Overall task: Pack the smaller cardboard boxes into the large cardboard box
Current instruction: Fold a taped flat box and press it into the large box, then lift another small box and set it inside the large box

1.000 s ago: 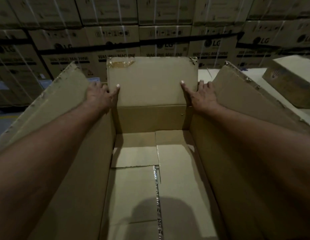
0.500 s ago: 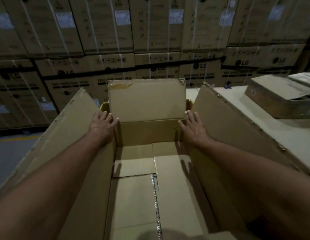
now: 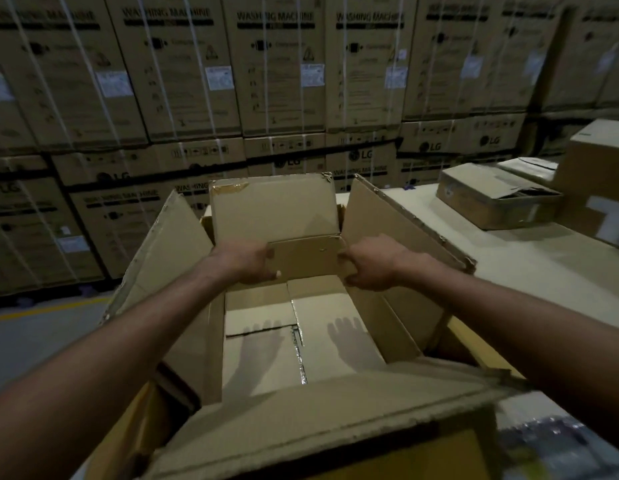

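The large cardboard box [image 3: 398, 216] stands open in front of me with all flaps up and nothing inside. Its taped bottom [image 3: 301, 344] shows the shadows of two hands with spread fingers. My left hand [image 3: 244, 261] hovers at the far left inner corner, palm down, holding nothing. My right hand [image 3: 372, 268] hovers at the far right inner corner, also holding nothing. A smaller flat cardboard box [image 3: 495, 199] lies on the table to the right, with another flat box [image 3: 529, 166] behind it and a taller box [image 3: 599, 161] at the far right.
The box sits on the left end of a pale table [image 3: 529, 268]. A wall of stacked, strapped washing-machine cartons [image 3: 276, 81] fills the background. Grey floor with a yellow line [image 3: 41, 310] lies to the left. The near flap [image 3: 335, 410] rises toward me.
Both hands have come off the far flap, slid down the side walls and drawn back from the corners. My view has pulled back and up, so the near flap shows.
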Demonstrator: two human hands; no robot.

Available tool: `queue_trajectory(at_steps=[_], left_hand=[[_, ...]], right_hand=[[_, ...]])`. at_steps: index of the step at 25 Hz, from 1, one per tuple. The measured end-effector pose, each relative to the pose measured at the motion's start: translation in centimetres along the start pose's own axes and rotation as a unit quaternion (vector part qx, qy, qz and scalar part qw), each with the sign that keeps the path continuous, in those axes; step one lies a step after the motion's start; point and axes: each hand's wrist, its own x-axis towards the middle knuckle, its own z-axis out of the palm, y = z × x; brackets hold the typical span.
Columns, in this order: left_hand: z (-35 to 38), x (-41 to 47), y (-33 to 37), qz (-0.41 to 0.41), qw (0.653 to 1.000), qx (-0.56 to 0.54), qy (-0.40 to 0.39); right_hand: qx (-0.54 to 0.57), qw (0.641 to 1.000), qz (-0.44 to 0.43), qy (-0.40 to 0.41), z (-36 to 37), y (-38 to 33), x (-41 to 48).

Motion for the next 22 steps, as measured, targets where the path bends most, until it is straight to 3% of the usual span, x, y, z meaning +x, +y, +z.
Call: queue_trajectory(at_steps=[5, 10, 13, 18, 22], left_hand=[[-4.5, -10.0, 5.9, 0.05, 0.981, -0.116, 0.144], [-6.0, -19.8, 15.9, 0.059, 0.906, -0.231, 0.351], [-5.5, -22.7, 24.5, 0.062, 0.877, -0.239, 0.412], [-4.6, -22.8, 39.1, 0.102, 0.878, -0.148, 0.444], [-6.0, -20.4, 48.7, 0.158, 0.875, -0.156, 0.431]], right_hand=[[0.111, 0.983, 0.029, 0.146, -1.8, 0.8, -9.6], [0.26, 0.898, 0.054, 0.35, -0.7, 2.0, -22.0], [0.309, 0.848, 0.072, 0.424, 2.3, 4.6, -29.3], [0.079, 0.874, 0.16, 0.452, 7.8, 13.2, -39.3], [0.038, 0.866, 0.221, 0.447, 9.9, 21.4, -44.7]])
